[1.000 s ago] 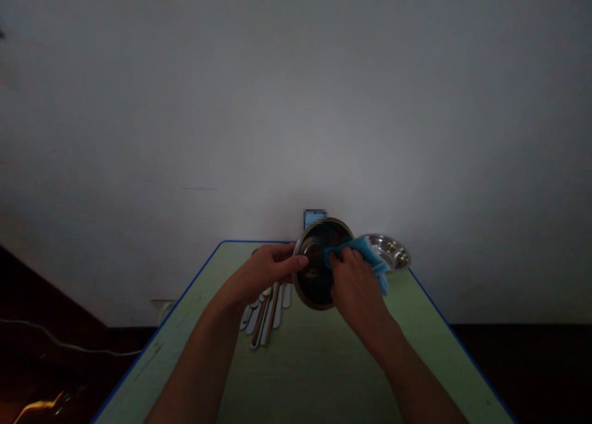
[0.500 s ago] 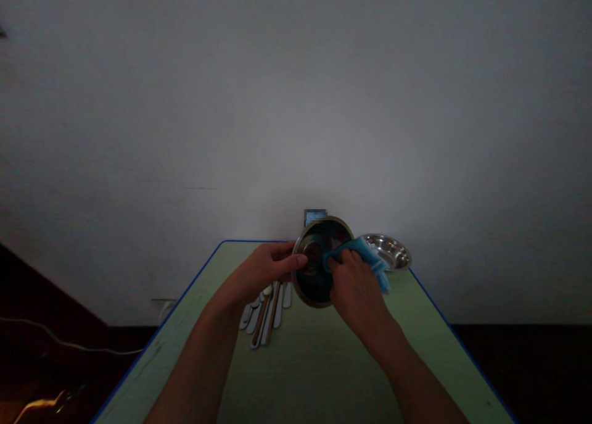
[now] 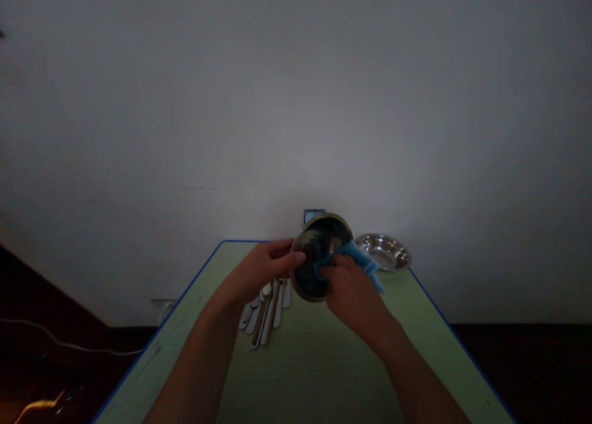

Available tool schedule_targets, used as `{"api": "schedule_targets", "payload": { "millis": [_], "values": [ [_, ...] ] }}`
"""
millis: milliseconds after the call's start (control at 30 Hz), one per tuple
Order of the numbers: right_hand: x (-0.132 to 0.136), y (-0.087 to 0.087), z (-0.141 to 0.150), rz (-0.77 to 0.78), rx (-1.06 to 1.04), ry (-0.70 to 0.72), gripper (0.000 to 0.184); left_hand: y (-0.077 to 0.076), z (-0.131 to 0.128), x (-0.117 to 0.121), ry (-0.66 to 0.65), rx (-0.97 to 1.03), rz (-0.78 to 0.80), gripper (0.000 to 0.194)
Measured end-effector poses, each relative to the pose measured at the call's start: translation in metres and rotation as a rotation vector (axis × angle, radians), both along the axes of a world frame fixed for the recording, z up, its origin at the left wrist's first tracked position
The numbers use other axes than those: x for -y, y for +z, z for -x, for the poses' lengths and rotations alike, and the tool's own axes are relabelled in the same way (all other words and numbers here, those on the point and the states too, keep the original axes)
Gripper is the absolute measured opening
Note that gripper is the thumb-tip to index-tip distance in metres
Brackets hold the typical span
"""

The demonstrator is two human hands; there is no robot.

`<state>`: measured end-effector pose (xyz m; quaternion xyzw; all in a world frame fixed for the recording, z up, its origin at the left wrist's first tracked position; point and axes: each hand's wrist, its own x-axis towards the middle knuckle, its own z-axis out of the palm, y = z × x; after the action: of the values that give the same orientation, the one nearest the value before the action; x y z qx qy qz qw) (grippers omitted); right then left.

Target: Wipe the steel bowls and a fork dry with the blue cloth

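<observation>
My left hand (image 3: pixel 263 266) grips the left rim of a dark round metal bowl (image 3: pixel 319 242), which I hold up in the air above the table, tilted toward me. My right hand (image 3: pixel 354 294) presses a blue cloth (image 3: pixel 356 257) against the bowl's lower right side. The fingers are wrapped in the cloth, which hangs off to the right. A shallow stainless steel dish (image 3: pixel 383 251) sits on the far right of the table, just beyond the cloth. Several spoons and wooden-handled utensils (image 3: pixel 266 310) lie side by side under my left hand.
A green table (image 3: pixel 314 374) with a blue edge narrows toward a pale wall. A small blue object (image 3: pixel 314 216) stands at the far edge behind the bowl. A white cable (image 3: pixel 69 345) runs across the dark floor at the left.
The bowl has tilted a little and shifted left. My right hand and the cloth have slid left and down across its surface.
</observation>
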<state>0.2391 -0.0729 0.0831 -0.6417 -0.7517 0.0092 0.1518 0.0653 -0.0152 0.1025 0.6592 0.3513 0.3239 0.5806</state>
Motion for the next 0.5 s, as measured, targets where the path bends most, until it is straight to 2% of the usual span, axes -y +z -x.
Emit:
{"api": "schedule_targets", "payload": {
  "millis": [167,500],
  "values": [
    [0.0003,-0.0014,-0.0017,0.003,-0.057,0.056,0.039,-0.0013,0.0008,-0.001,-0.025,0.04,0.017,0.036],
    [-0.0001,0.0001,-0.0038,0.012,-0.105,0.189,0.038,-0.0034,0.0012,-0.0029,0.026,0.045,0.038,0.04]
  ]
}}
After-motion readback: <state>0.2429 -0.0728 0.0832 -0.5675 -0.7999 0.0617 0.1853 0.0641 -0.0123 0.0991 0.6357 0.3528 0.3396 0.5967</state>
